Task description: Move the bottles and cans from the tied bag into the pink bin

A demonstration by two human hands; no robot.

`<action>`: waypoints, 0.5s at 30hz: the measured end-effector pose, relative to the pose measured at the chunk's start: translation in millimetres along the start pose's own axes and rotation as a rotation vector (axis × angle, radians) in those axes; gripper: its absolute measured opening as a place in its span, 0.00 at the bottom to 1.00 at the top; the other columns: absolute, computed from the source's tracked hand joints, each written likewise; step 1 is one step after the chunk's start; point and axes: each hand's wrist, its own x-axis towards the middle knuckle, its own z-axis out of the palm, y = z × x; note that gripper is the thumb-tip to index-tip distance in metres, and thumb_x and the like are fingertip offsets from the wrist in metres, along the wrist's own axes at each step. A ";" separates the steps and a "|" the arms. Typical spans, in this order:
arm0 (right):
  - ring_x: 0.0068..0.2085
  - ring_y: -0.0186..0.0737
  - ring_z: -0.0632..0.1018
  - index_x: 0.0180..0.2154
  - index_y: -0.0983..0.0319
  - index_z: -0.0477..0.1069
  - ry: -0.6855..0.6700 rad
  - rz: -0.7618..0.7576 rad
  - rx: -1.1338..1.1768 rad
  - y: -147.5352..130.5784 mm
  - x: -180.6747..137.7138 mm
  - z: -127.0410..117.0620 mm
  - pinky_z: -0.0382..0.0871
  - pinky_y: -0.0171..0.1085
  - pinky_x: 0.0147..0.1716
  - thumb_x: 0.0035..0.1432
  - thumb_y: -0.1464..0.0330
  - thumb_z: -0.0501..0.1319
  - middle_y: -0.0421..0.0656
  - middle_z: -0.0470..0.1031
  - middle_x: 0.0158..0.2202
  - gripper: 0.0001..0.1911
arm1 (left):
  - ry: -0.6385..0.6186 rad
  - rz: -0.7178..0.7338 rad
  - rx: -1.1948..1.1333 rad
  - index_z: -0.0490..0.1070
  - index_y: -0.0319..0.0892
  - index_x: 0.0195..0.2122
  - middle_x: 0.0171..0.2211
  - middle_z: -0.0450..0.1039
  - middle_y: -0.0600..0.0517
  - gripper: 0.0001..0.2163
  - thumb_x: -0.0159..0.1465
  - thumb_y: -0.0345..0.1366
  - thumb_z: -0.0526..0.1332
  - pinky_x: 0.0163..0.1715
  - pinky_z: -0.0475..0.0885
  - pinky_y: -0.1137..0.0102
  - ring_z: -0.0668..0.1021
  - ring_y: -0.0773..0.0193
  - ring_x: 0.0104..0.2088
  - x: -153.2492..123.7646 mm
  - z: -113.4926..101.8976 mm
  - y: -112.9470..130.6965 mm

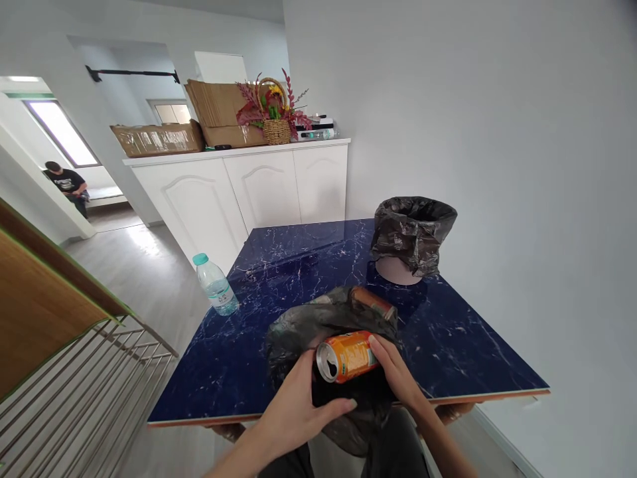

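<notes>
An opened orange drink can (352,356) lies on its side, its silver top and dark mouth hole facing left. My right hand (395,373) grips the can's right end. Beneath and around it spreads a thin black plastic bag (303,326), which hangs over the table's near edge. My left hand (301,405) is at the bag's near left side, thumb stretched below the can; its other fingers go behind the can and bag and are partly hidden. Through the bag's far right part shows another can (374,302), lying on its side.
The blue marbled table (223,372) carries a water bottle (215,284) at its left edge and a bin lined with a black bag (414,232) at the far right. Behind stands a white cabinet (269,189) with boxes and a flower basket. A person (67,182) sits far left.
</notes>
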 end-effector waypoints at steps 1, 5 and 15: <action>0.49 0.57 0.83 0.46 0.61 0.84 -0.027 -0.003 0.000 -1.2 -0.4 -0.1 0.77 0.50 0.54 0.67 0.36 0.53 0.50 0.86 0.48 0.38 | 0.063 -0.022 -0.042 0.65 0.45 0.68 0.64 0.73 0.38 0.34 0.65 0.52 0.71 0.63 0.73 0.51 0.76 0.42 0.64 1.4 4.4 2.0; 0.57 0.55 0.81 0.53 0.60 0.81 -0.169 -0.023 0.059 -5.4 0.1 -0.4 0.72 0.51 0.62 0.73 0.41 0.49 0.50 0.83 0.54 0.35 | 0.228 -0.069 -0.172 0.72 0.44 0.61 0.60 0.77 0.39 0.27 0.66 0.52 0.69 0.62 0.75 0.50 0.79 0.43 0.61 3.3 8.9 11.5; 0.57 0.53 0.80 0.54 0.58 0.79 -0.196 0.027 0.010 0.9 6.0 5.2 0.70 0.49 0.62 0.73 0.47 0.57 0.51 0.81 0.57 0.26 | 0.688 -0.101 -0.247 0.78 0.44 0.56 0.49 0.83 0.42 0.35 0.53 0.58 0.76 0.50 0.84 0.50 0.84 0.40 0.50 -63.0 -87.0 -25.3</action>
